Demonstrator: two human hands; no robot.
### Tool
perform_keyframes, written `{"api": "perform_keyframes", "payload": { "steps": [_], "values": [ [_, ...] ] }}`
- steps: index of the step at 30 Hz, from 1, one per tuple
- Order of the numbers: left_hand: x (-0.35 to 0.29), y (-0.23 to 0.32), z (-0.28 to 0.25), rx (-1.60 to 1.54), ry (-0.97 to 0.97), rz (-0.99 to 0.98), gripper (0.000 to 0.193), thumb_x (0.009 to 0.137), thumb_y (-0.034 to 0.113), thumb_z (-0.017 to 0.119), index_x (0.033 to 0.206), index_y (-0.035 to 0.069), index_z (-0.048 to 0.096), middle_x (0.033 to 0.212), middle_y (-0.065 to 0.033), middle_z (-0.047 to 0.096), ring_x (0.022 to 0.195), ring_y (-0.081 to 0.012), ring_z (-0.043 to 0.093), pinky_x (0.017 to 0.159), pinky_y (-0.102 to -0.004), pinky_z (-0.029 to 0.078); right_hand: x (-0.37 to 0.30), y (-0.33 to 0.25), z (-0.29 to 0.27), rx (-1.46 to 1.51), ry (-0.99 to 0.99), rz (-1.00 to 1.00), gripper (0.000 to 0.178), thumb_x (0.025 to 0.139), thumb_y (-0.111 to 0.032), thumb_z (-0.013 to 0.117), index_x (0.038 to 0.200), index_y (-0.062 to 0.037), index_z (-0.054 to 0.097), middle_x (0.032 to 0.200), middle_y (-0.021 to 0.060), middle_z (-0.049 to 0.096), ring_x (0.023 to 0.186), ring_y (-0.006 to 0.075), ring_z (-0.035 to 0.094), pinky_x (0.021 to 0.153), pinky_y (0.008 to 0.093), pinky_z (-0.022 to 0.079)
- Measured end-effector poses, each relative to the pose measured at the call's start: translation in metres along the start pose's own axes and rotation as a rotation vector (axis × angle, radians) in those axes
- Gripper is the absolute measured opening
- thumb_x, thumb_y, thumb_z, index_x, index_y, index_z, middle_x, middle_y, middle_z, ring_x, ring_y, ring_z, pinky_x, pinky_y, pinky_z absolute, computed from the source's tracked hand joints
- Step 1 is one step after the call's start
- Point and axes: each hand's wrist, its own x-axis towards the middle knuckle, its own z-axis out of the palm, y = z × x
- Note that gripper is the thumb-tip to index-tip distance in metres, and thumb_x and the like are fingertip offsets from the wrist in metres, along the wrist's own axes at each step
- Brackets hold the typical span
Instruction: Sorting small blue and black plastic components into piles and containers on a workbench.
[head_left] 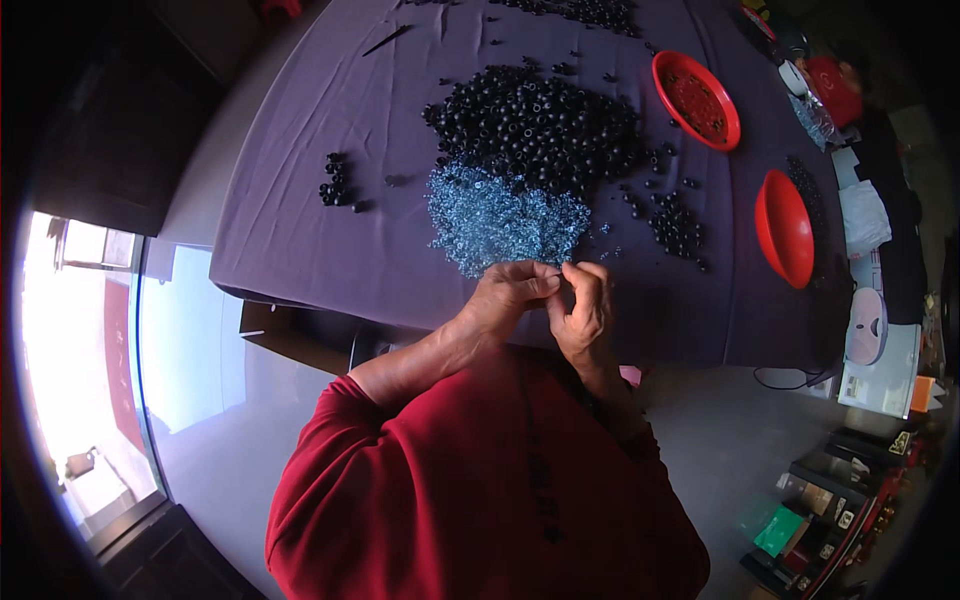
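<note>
Both my hands meet at the near edge of the cloth-covered table (330, 260), just in front of a heap of small pale-blue translucent pieces (505, 222). My left hand (508, 293) is closed, thumb and forefinger pinched together. Close beside it, my right hand (585, 308) is also closed, its fingertips almost touching the left ones. Whatever sits between the fingertips is too small to make out. Behind the blue heap and touching it spreads a large pile of black beads (540, 125).
A red dish (738, 125) holding small dark bits lies at the right, with a tilted red bowl (785, 230) nearer. Smaller black bead clusters lie at left (337, 183) and right (678, 226). A thin black tool (387, 40) rests far left. An open cardboard box (290, 340) stands below the table edge.
</note>
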Motion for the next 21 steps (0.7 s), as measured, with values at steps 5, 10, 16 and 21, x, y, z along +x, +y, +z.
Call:
{"api": "perform_keyframes", "payload": {
  "steps": [5, 10, 16, 21],
  "values": [
    [-0.002, -0.004, 0.001, 0.099, 0.043, 0.059, 0.01, 0.08, 0.008, 0.061, 0.086, 0.0, 0.06, 0.079, -0.0036, 0.06, 0.075, -0.011, 0.056, 0.075, -0.0248, 0.044, -0.007, 0.001, 0.006, 0.012, 0.062, -0.02, 0.031, 0.066, 0.007, 0.064, 0.095, -0.0005, 0.053, 0.083, 0.0114, 0.053, 0.073, 0.026, 0.054, 0.062, 0.0327, 0.045],
    [-0.002, -0.007, -0.002, 0.08, 0.012, 0.059, 0.008, 0.079, 0.007, 0.061, 0.085, 0.001, 0.06, 0.079, -0.0031, 0.06, 0.075, -0.0109, 0.056, 0.075, -0.0245, 0.044, -0.007, 0.003, 0.001, 0.11, 0.002, 0.022, 0.032, 0.065, 0.006, 0.065, 0.094, -0.0014, 0.052, 0.081, 0.0099, 0.052, 0.064, 0.0227, 0.052, 0.055, 0.0299, 0.043],
    [-0.008, 0.002, 0.002, 0.323, -0.068, 0.139, 0.011, 0.079, 0.004, 0.06, 0.088, 0.0, 0.06, 0.083, -0.0028, 0.059, 0.08, -0.0095, 0.053, 0.077, -0.0243, 0.042, -0.006, 0.01, -0.013, 0.258, -0.114, 0.018, 0.036, 0.062, 0.006, 0.067, 0.094, -0.002, 0.051, 0.081, 0.0101, 0.053, 0.068, 0.0235, 0.053, 0.057, 0.0313, 0.044],
    [-0.009, 0.003, 0.0, 0.396, -0.14, 0.159, 0.013, 0.078, 0.003, 0.059, 0.091, 0.0, 0.059, 0.087, -0.0036, 0.059, 0.084, -0.0107, 0.053, 0.079, -0.025, 0.041, -0.002, 0.01, -0.021, 0.33, -0.19, -0.038, 0.037, 0.062, 0.005, 0.067, 0.095, -0.0017, 0.051, 0.085, 0.0117, 0.053, 0.077, 0.0265, 0.056, 0.065, 0.0342, 0.047]
  ]
}}
